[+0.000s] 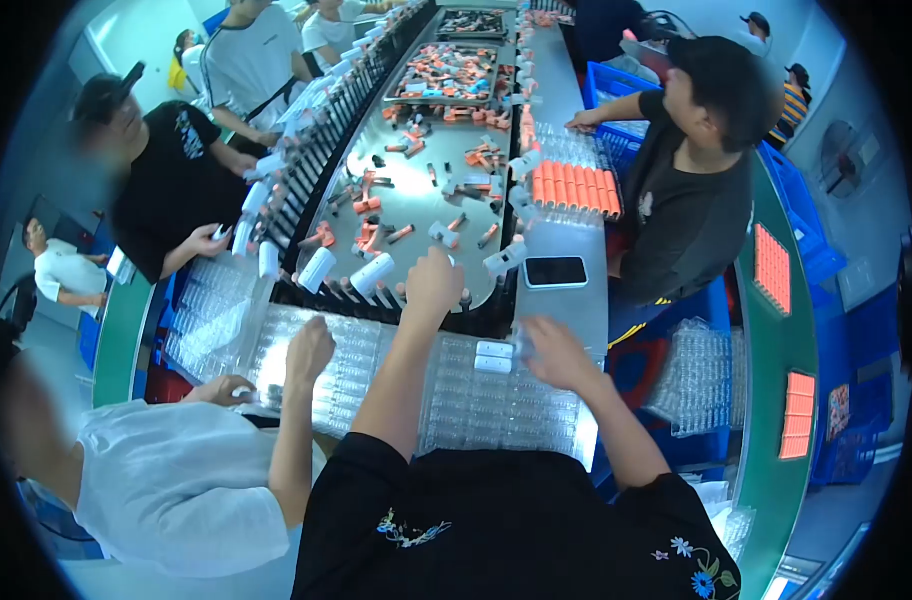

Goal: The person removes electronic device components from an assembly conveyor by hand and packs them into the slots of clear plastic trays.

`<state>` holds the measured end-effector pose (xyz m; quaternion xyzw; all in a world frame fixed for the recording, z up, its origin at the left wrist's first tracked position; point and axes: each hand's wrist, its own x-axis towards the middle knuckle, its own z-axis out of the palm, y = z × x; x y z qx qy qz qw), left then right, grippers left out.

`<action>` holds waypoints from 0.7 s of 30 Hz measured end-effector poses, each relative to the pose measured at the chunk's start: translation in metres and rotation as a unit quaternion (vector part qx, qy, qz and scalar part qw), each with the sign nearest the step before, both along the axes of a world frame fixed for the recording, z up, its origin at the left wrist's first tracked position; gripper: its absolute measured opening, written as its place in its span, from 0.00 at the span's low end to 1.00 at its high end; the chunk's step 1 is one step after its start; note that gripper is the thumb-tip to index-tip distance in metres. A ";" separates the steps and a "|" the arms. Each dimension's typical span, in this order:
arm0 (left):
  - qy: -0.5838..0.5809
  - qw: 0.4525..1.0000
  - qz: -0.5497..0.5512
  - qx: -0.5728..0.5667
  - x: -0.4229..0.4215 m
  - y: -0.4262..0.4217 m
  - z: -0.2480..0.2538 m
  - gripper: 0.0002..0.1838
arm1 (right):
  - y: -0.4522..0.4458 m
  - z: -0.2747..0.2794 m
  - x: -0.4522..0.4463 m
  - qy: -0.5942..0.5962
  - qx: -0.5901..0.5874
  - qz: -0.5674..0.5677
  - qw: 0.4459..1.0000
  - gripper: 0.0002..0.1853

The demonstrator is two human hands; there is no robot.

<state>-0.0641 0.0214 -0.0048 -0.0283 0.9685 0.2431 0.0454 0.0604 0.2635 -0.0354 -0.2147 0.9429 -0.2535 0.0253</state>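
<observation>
My left hand (434, 286) reaches over the near end of the metal trough (416, 190), its fingers bent together beside a white piece; what they hold is hidden. My right hand (556, 352) is above the right part of the clear plastic trays (476, 410), fingers partly spread, next to a small clear item I cannot make out. Just left of it, white rectangular pieces (493, 357) lie together on a tray. White cylinders (373, 273) stand along the trough's near rim. Orange and black pieces (373, 237) are scattered inside the trough.
A co-worker in white (196, 470) works close on my left. Another in black (691, 190) stands at the right, by a tray of orange cylinders (576, 187). A phone (555, 272) lies on the right ledge. Clear trays (694, 380) are stacked at the lower right.
</observation>
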 end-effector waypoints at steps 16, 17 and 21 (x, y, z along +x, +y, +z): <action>0.050 0.953 -0.181 0.239 0.139 0.027 -0.151 0.32 | -0.151 0.034 -0.040 -0.045 0.078 -0.084 0.992 0.43; 0.216 0.899 -0.140 0.354 0.136 0.041 -0.162 0.31 | -0.145 0.016 -0.027 0.016 0.037 -0.048 0.998 0.40; 0.227 0.927 -0.253 0.156 0.121 0.042 -0.187 0.29 | -0.100 0.022 -0.016 0.173 -0.041 0.010 0.984 0.26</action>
